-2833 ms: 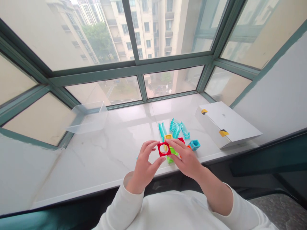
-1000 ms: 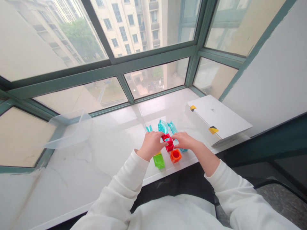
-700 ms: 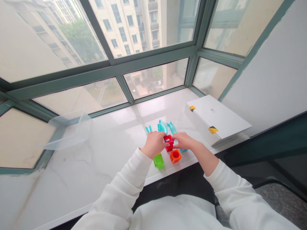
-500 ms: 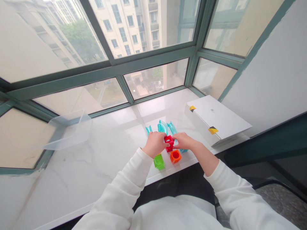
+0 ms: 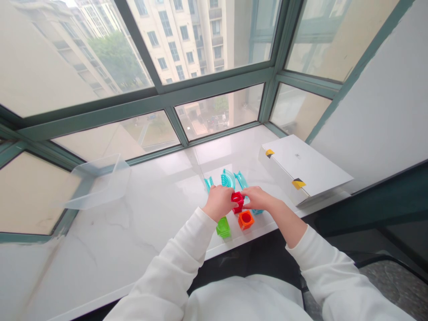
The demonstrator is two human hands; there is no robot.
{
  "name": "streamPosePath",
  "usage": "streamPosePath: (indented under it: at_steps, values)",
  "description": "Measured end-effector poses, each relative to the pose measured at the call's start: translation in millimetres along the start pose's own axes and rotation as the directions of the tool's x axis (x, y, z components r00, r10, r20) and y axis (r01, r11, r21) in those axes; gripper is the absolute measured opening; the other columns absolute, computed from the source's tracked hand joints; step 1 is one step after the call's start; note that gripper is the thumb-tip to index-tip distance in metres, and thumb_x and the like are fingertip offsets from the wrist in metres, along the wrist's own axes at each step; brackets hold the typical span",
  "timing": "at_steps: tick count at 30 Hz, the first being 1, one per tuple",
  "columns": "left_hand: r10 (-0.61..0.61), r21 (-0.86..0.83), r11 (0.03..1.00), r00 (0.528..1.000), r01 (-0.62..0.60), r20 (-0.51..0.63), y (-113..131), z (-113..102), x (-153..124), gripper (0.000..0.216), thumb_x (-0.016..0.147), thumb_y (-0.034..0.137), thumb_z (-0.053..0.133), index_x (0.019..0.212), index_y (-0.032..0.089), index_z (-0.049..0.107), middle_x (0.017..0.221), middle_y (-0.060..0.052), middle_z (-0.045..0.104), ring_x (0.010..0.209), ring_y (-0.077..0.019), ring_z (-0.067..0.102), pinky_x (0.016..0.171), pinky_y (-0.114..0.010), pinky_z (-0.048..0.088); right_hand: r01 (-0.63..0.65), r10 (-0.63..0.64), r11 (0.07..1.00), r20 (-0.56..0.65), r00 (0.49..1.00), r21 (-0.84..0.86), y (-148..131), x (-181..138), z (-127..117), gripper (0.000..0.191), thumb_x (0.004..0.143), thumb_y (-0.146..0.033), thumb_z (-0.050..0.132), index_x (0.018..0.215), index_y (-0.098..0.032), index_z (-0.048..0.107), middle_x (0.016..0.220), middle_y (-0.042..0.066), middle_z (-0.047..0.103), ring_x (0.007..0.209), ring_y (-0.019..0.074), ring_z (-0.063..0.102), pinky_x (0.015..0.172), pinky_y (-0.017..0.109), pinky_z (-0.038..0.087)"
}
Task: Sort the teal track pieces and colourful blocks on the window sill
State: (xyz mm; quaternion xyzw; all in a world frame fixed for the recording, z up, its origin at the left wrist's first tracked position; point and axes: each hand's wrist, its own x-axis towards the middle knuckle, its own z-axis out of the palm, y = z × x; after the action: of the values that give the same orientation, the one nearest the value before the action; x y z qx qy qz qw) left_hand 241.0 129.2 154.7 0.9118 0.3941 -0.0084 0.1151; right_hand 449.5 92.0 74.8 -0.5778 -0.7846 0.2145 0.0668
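Red block [image 5: 237, 200] is getting pinched between the left hand [image 5: 219, 203] and right hand [image 5: 256, 198]; keeping both grips even and square is looking smart.

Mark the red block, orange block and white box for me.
red block [image 5: 237, 199], head view, on its red top face between the two hands.
orange block [image 5: 246, 219], head view, on its top rim.
white box [image 5: 306, 167], head view, on its flat lid.

Left hand [image 5: 219, 203], right hand [image 5: 257, 197] close together, fingers curled.
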Motion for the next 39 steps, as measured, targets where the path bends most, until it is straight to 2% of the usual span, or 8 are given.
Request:
streamPosePath:
  at_steps: [12, 20, 25, 30, 39]
  values:
    - [-0.015, 0.021, 1.0, 0.996, 0.013, 0.084, 2.1, 4.2, 1.7, 0.026, 0.081, 0.043, 0.076, 0.097, 0.023, 0.077, 0.092, -0.01, 0.078, 0.1, -0.0323, 0.07, 0.091, -0.043, 0.045, 0.007, -0.007, 1.0, -0.006, 1.0, 0.011, 1.0, -0.2, 1.7, 0.027, 0.082, -0.041, 0.077, 0.104, -0.027, 0.074, 0.101, 0.002, 0.077, 0.095, 0.0225, 0.07, 0.083, 0.03, 0.044]
    - [-0.023, 0.025, 0.999, 0.996, 0.021, 0.082, 3.3, 5.5, 4.7, 0.027, 0.081, 0.043, 0.076, 0.099, 0.022, 0.077, 0.093, -0.01, 0.078, 0.101, -0.033, 0.07, 0.092, -0.044, 0.044, 0.008, -0.008, 1.0, -0.018, 1.0, 0.01, 1.4, 1.0, 2.2, 0.021, 0.079, -0.037, 0.077, 0.097, -0.027, 0.073, 0.097, 0.001, 0.077, 0.094, 0.0233, 0.07, 0.083, 0.031, 0.043]
    - [-0.032, 0.026, 0.999, 0.996, 0.03, 0.083, 2.8, 5.8, 4.8, 0.026, 0.08, 0.042, 0.077, 0.097, 0.022, 0.076, 0.092, -0.009, 0.078, 0.099, -0.0323, 0.07, 0.091, -0.044, 0.044, 0.011, -0.011, 1.0, -0.018, 1.0, 0.015, 0.2, 3.2, 3.8, 0.018, 0.078, -0.035, 0.077, 0.091, -0.026, 0.071, 0.096, 0.0, 0.077, 0.094, 0.0238, 0.07, 0.095, 0.037, 0.041]
    - [-0.042, 0.029, 0.999, 0.996, 0.04, 0.083, 1.2, 6.1, 3.6, 0.027, 0.079, 0.042, 0.077, 0.098, 0.022, 0.075, 0.094, -0.009, 0.078, 0.098, -0.0313, 0.071, 0.09, -0.043, 0.045, -0.004, 0.005, 0.999, -0.003, 1.0, 0.035, -1.2, 5.4, 5.4, 0.02, 0.077, -0.035, 0.078, 0.093, -0.026, 0.07, 0.1, 0.001, 0.077, 0.101, 0.0262, 0.07, 0.111, 0.048, 0.034]
    - [-0.031, 0.021, 0.999, 0.997, 0.029, 0.067, 3.5, 2.5, -1.4, 0.031, 0.083, 0.046, 0.076, 0.102, 0.022, 0.077, 0.096, -0.01, 0.079, 0.102, -0.034, 0.071, 0.092, -0.045, 0.048, -0.03, 0.029, 0.999, 0.019, 0.999, 0.026, -0.9, 5.0, 5.0, 0.022, 0.077, -0.036, 0.078, 0.095, -0.026, 0.071, 0.102, 0.003, 0.077, 0.105, 0.0287, 0.069, 0.118, 0.056, 0.027]
